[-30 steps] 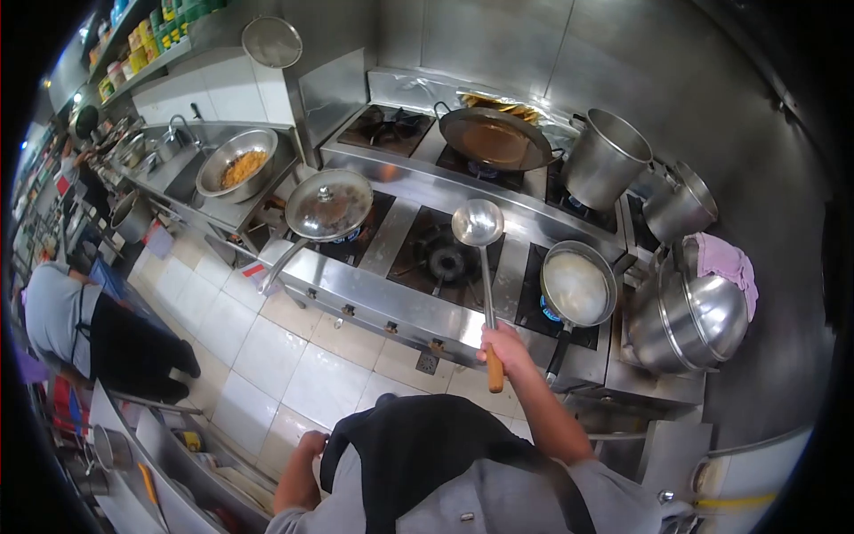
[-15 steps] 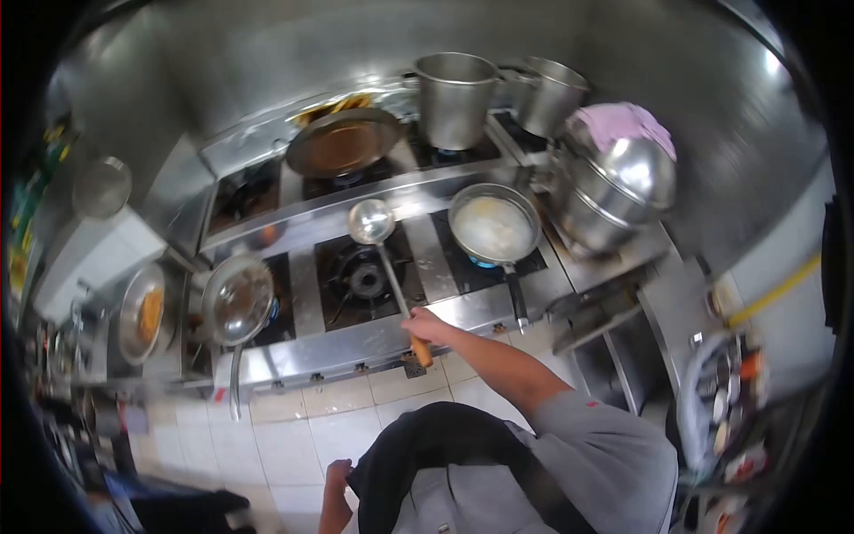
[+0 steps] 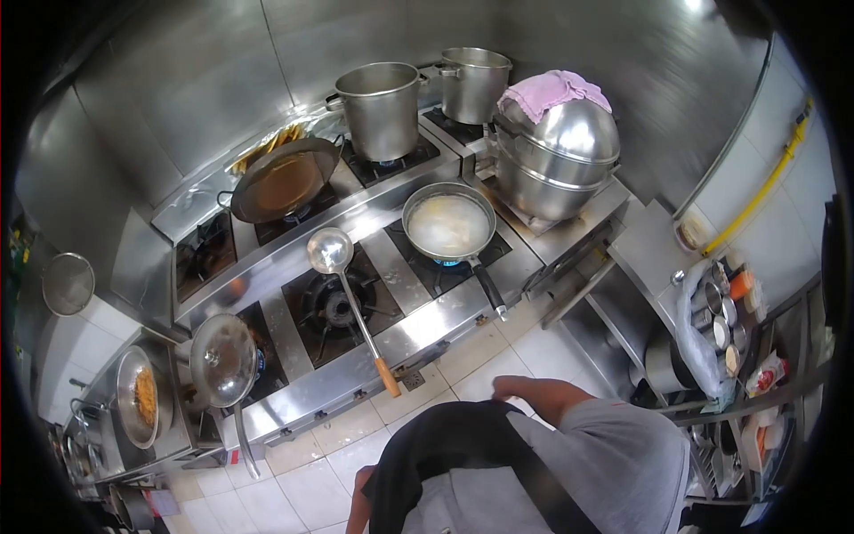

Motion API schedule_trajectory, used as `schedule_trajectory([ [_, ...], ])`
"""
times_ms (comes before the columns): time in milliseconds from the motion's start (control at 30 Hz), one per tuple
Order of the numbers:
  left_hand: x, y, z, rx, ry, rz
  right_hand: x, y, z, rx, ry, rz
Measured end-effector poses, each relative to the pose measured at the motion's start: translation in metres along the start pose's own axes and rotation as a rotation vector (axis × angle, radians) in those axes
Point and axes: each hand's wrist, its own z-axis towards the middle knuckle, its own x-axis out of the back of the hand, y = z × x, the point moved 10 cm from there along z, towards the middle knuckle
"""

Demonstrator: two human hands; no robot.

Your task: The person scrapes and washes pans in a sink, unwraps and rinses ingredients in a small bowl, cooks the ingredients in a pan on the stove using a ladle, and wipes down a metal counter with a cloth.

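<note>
A ladle (image 3: 330, 252) with a wooden handle rests across the front middle burner, its handle jutting past the stove's front edge, untouched by any hand. My right arm (image 3: 547, 396) is bent near my apron, and its hand is hidden. My left hand (image 3: 362, 481) shows only in part beside the apron, its fingers hidden. Right of the ladle, a pan (image 3: 449, 224) of cloudy liquid sits over a blue flame. A pan with a glass lid (image 3: 222, 359) stands on the left front burner.
Behind are a wide dark pan (image 3: 285, 182), a tall pot (image 3: 378, 116) and another pot (image 3: 475, 87). A domed steamer (image 3: 556, 169) carries a pink cloth (image 3: 556, 92). At left stands a bowl of orange food (image 3: 127, 400); at right, a tub of utensils (image 3: 696, 334).
My right hand has let go of the ladle and drawn back toward my body. The view has turned right, bringing the utensil tub more into sight.
</note>
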Motion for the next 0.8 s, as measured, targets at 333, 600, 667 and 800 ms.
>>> schedule_trajectory([
  [333,0.005,0.003,0.046,0.090,0.098,-0.128,0.068,0.046,-0.004,-0.046,0.069,0.244],
  [600,-0.026,0.032,0.063,0.836,0.307,-0.889,0.054,0.051,0.091,0.533,0.104,-0.132],
  [667,-0.063,0.046,0.048,0.912,0.346,-0.969,0.077,0.037,0.069,0.354,0.040,0.021],
  [800,-0.151,0.085,-0.007,1.089,0.317,-1.041,0.056,0.011,0.176,0.520,0.093,-0.004],
])
